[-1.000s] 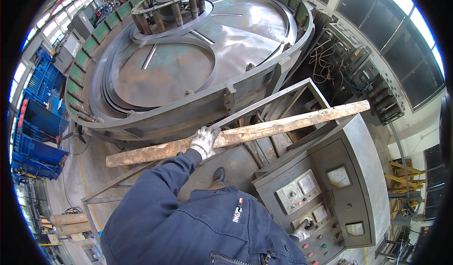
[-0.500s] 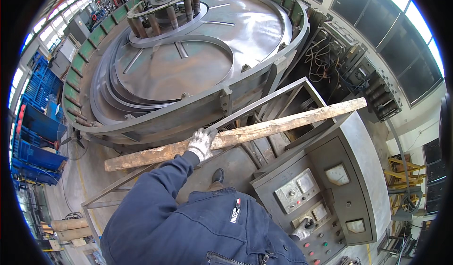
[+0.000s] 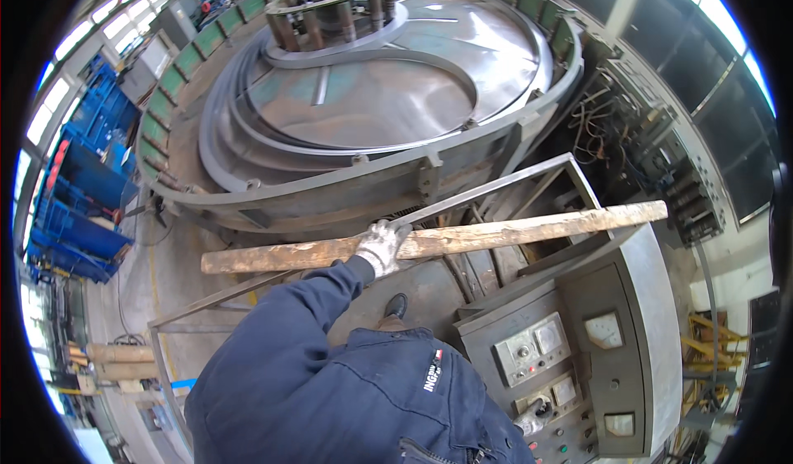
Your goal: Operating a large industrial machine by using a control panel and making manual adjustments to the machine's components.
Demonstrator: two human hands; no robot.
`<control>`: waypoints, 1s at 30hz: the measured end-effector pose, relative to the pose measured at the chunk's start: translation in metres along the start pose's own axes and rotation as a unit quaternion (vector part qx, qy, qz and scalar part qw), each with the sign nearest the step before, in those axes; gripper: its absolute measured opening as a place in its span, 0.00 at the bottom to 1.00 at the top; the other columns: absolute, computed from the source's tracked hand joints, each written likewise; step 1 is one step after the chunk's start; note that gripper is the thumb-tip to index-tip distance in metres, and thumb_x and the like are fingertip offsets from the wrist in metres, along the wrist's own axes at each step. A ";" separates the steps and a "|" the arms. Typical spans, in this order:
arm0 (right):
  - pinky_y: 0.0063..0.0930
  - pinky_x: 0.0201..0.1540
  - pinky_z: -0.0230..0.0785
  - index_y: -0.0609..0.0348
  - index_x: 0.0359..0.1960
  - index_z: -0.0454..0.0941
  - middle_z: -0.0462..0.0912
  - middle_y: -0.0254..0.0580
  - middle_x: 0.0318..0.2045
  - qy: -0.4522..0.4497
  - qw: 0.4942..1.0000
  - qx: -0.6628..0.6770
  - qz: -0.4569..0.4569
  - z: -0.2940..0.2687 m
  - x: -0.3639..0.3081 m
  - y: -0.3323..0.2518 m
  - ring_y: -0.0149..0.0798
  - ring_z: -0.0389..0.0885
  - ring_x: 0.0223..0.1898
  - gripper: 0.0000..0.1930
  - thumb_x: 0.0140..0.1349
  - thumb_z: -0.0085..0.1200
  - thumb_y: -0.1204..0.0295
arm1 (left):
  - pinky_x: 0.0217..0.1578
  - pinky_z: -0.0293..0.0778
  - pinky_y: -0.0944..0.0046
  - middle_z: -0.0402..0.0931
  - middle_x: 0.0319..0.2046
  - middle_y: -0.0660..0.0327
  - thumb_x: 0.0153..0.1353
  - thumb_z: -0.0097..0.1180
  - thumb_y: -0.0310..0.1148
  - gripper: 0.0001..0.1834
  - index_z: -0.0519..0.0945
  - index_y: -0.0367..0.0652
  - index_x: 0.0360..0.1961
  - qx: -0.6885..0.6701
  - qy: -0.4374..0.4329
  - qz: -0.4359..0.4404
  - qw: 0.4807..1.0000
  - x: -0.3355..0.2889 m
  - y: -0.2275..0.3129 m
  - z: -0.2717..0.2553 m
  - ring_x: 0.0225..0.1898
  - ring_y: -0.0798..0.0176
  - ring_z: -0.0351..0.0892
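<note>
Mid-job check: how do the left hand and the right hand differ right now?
The left hand lies over the wooden beam; the right hand is at the controls of the grey console.

The left hand is out ahead of the body on an extended arm; the right hand is low, its forearm mostly hidden by the dark jacket.

Both wear pale gloves with darker grey areas.

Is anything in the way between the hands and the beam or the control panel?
Nothing visible but the gloves. The left hand lies directly on the beam; the right hand is at the control panel, with clear access to it, though exactly what it touches there is too small to tell.
</note>
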State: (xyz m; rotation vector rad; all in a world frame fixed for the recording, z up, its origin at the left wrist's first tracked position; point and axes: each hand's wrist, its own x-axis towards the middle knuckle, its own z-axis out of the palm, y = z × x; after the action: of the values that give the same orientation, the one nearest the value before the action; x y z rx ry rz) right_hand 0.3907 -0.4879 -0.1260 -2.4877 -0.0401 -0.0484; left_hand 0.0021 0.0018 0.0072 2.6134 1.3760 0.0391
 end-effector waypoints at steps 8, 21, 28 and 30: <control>0.43 0.56 0.79 0.61 0.56 0.84 0.87 0.56 0.51 -0.008 1.000 -0.022 0.005 -0.001 0.002 0.003 0.52 0.87 0.52 0.25 0.67 0.66 0.53 | 0.66 0.68 0.44 0.68 0.68 0.52 0.52 0.72 0.55 0.49 0.69 0.44 0.72 0.007 -0.008 0.003 1.000 -0.004 -0.007 0.009 0.64 0.43 0.69; 0.41 0.53 0.79 0.62 0.56 0.83 0.86 0.53 0.51 0.015 1.000 -0.016 -0.007 0.003 -0.001 0.007 0.50 0.87 0.50 0.23 0.68 0.65 0.58 | 0.67 0.67 0.45 0.67 0.68 0.51 0.53 0.71 0.55 0.49 0.69 0.43 0.72 0.005 -0.007 0.009 1.000 -0.003 -0.008 0.010 0.64 0.43 0.69; 0.39 0.54 0.77 0.58 0.57 0.83 0.87 0.52 0.51 0.002 1.000 0.002 -0.008 0.003 -0.001 0.001 0.49 0.86 0.52 0.22 0.69 0.64 0.58 | 0.65 0.69 0.44 0.70 0.68 0.50 0.50 0.72 0.62 0.50 0.74 0.41 0.68 -0.009 0.023 0.014 1.000 -0.003 -0.007 0.007 0.62 0.42 0.72; 0.39 0.55 0.77 0.59 0.57 0.83 0.87 0.52 0.52 0.006 1.000 0.007 0.003 0.002 -0.003 -0.003 0.48 0.86 0.51 0.21 0.69 0.64 0.61 | 0.66 0.69 0.45 0.70 0.68 0.51 0.49 0.74 0.60 0.50 0.73 0.41 0.68 -0.016 0.024 0.016 0.999 -0.002 -0.006 0.008 0.62 0.42 0.72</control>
State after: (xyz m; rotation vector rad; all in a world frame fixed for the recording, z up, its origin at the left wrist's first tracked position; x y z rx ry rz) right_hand 0.3879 -0.4845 -0.1254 -2.4736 -0.0272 -0.0601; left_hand -0.0024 0.0024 -0.0017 2.6244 1.3389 0.1289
